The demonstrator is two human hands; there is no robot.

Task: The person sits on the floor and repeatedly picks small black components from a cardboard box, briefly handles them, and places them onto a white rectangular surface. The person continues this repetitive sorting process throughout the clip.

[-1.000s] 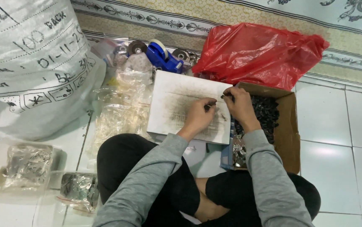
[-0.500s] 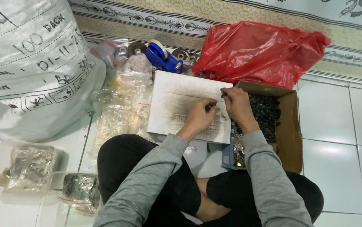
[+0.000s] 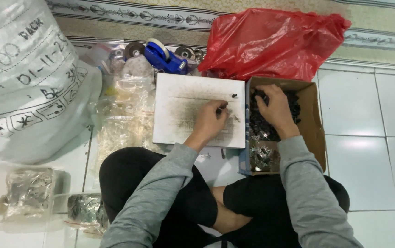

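I sit cross-legged on a tiled floor in grey sleeves. My left hand (image 3: 210, 121) rests on a smudged white board (image 3: 179, 96), its fingers pinched on a small dark piece. One more small dark piece (image 3: 234, 95) lies loose on the board. My right hand (image 3: 274, 109) reaches down into an open cardboard box (image 3: 316, 124) full of small dark metal parts (image 3: 258, 131); its fingers are buried among them, so I cannot tell what they grip.
A red plastic bag (image 3: 271, 41) bulges behind the box. A blue tape dispenser (image 3: 164, 56) and clear plastic bags (image 3: 124, 115) lie left of the board. A big white woven sack (image 3: 23, 78) fills the left. Filled clear packets (image 3: 28, 193) sit at lower left.
My right hand left the board's right edge and moved into the box of parts. My left hand stayed on the board with its pinch.
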